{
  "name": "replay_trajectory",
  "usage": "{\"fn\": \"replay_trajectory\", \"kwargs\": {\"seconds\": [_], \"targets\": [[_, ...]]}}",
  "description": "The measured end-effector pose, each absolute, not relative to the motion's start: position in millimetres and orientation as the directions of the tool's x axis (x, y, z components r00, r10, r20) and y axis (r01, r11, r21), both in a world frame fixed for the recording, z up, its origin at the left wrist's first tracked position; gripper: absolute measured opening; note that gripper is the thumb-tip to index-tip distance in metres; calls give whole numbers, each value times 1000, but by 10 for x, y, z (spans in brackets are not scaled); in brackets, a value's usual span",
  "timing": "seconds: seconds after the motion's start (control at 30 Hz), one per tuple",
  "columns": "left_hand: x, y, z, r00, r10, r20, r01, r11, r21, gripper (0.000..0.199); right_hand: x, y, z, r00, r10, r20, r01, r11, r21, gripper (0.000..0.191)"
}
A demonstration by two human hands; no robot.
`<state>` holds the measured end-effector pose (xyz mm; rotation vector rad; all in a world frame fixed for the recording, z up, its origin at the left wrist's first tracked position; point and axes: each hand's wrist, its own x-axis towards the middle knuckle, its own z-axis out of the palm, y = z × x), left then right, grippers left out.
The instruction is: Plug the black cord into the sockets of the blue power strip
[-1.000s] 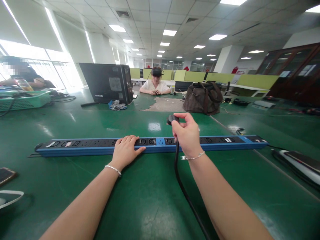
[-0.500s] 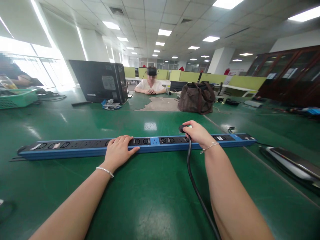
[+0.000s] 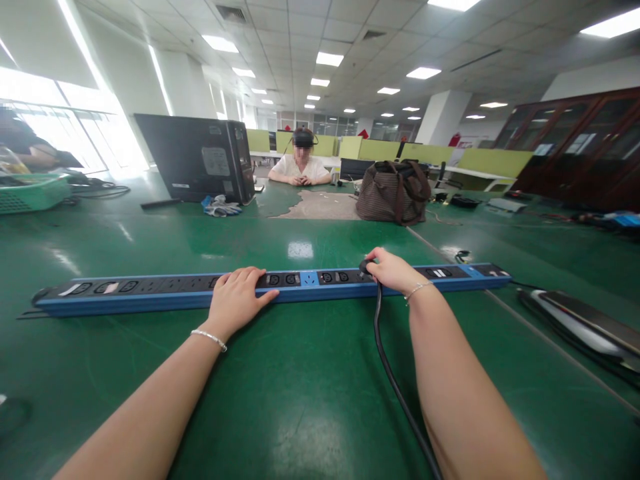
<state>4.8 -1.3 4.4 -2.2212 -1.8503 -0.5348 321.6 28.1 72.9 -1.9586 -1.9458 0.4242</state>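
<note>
A long blue power strip (image 3: 165, 305) with a black socket face lies across the green table. My left hand (image 3: 239, 297) rests over the strip left of its middle, thumb spread along the near side and fingers across the top. Right of the middle, my right hand (image 3: 393, 270) grips a black plug (image 3: 365, 267) at the strip's sockets; whether its pins are inside cannot be seen. From the plug a thick black cable (image 3: 387, 373) runs down towards me beside my right forearm.
Beyond the strip stand a black computer case (image 3: 200, 160), gloves (image 3: 221, 206) and a brown bag (image 3: 393, 193). A green basket (image 3: 35, 195) is at the left, a black and silver device (image 3: 585, 327) at the right. A person (image 3: 300, 167) sits across the table.
My right hand has moved slightly down with the plug, which now sits lower, against the strip's socket face. My left hand has stayed on the strip.
</note>
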Motion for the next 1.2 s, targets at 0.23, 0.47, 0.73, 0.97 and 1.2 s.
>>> {"fn": "replay_trajectory", "kwargs": {"seconds": [0.23,0.47,0.73,0.97,1.2], "targets": [[50,-19,44,155,899,410,976,-204,77,55,3191,324,658,-23,999,28,916,32,-400,26],[44,-11,28,155,897,415,976,-203,75,54,3136,334,631,-30,998,63,960,46,-275,30],[44,-14,37,153,899,409,976,-203,81,54,3117,259,618,-40,996,77,970,57,-237,32],[43,-8,44,143,909,392,975,-198,103,55,3219,240,557,-46,994,102,927,80,-366,31],[36,-5,22,152,894,421,970,-216,108,54,3311,283,482,-31,998,60,822,60,-566,31]]}}
